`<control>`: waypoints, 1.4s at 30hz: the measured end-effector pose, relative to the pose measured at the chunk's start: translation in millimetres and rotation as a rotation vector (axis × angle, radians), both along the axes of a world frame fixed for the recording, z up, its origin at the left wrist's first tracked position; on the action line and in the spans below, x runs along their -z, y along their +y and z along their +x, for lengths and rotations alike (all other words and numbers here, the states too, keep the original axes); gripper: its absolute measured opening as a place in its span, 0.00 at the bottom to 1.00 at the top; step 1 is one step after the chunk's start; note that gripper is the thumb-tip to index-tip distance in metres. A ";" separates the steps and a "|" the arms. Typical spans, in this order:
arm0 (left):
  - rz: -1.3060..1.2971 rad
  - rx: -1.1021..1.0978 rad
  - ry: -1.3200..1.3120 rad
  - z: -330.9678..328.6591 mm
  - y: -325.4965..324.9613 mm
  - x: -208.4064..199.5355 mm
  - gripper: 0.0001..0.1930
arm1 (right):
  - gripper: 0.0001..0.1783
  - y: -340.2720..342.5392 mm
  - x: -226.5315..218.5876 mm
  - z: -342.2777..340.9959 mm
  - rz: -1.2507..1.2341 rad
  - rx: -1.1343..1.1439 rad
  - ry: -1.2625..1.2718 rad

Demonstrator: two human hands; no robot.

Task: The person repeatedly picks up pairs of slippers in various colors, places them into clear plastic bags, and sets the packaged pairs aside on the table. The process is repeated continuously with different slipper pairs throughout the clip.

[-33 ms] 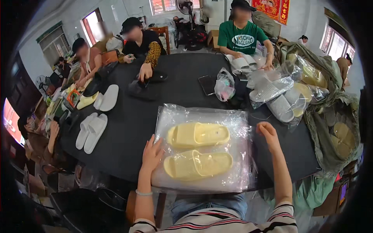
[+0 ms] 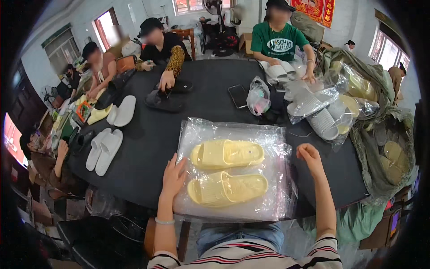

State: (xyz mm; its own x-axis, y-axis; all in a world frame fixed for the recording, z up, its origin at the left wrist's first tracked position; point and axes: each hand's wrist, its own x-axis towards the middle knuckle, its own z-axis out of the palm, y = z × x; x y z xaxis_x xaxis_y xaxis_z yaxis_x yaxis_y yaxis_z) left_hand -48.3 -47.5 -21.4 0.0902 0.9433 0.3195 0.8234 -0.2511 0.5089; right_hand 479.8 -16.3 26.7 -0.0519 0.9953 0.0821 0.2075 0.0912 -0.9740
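Several bagged slippers (image 2: 323,124) lie beyond the right hand (image 2: 310,157).

Left hand (image 2: 173,177) at left edge of clear plastic bag (image 2: 278,179); 2 yellow slippers (image 2: 244,155) there, toes left, side by side. Right hand (image 2: 310,157) just right of bag, fingers curled. Black table (image 2: 204,103): 2 white slippers (image 2: 109,145) left, bagged slippers (image 2: 313,103) right, co-worker's hand (image 2: 167,80) touching black slippers (image 2: 165,103).

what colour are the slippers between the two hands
Pale yellow: both slippers show best in the head view.
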 end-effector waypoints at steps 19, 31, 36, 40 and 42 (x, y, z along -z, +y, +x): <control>-0.136 0.235 -0.088 53.9 0.6 -10.1 0.29 | 0.34 7.7 -16.3 -179.8 0.675 -0.627 -0.728; -0.140 0.110 0.191 57.2 -0.9 6.8 0.33 | 0.13 17.1 15.9 -156.2 0.777 -0.418 -0.843; -0.073 0.033 0.357 67.8 -6.3 -3.0 0.39 | 0.09 -34.1 -3.2 -41.6 0.524 -0.130 -0.919; -0.079 0.009 0.390 71.3 -10.3 -9.1 0.42 | 0.05 -80.9 -18.3 25.6 0.277 0.190 -0.919; -0.045 0.021 0.386 76.4 -12.3 -14.7 0.43 | 0.08 -92.2 -25.4 67.2 0.173 0.364 -0.979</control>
